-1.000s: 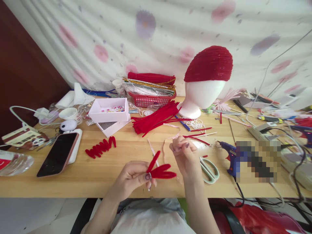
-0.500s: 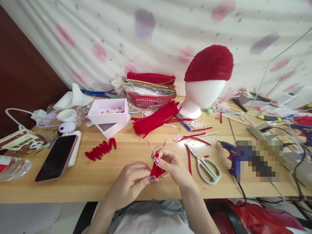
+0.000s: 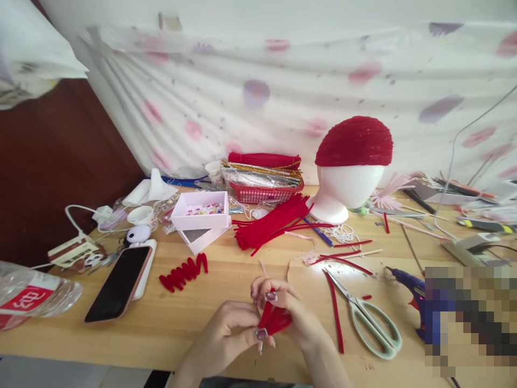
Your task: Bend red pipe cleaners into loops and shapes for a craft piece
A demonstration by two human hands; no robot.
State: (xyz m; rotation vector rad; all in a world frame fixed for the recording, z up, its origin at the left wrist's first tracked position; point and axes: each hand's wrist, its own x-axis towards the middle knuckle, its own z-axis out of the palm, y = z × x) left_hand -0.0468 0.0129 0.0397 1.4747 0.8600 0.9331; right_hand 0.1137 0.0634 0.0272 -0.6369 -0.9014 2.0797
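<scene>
Near the table's front edge, my left hand (image 3: 232,337) and my right hand (image 3: 293,310) both pinch a small folded piece of red pipe cleaner (image 3: 278,319). Its fuzzy loops fan out between my fingers, partly hidden by them. My left thumb presses its lower end, and the right thumb its top. To the left lies a zigzag row of bent red pipe cleaner (image 3: 183,274). Beyond my hands is a thick bundle of straight red pipe cleaners (image 3: 274,223). Scissors (image 3: 374,320) lie slightly open to the right, beside a loose red strip (image 3: 335,312).
A white foam head (image 3: 349,186) wearing a red cap (image 3: 355,143) stands at the back. Behind the white box (image 3: 200,220) is a red basket (image 3: 266,193). A phone (image 3: 119,283) and water bottle (image 3: 36,296) are left; a blue glue gun (image 3: 407,283), partly blurred out, is right.
The camera view has tilted up and swung left, so things appear lower and further right. My hands keep their pinch on the red pipe cleaner, whose loops now show more widely.
</scene>
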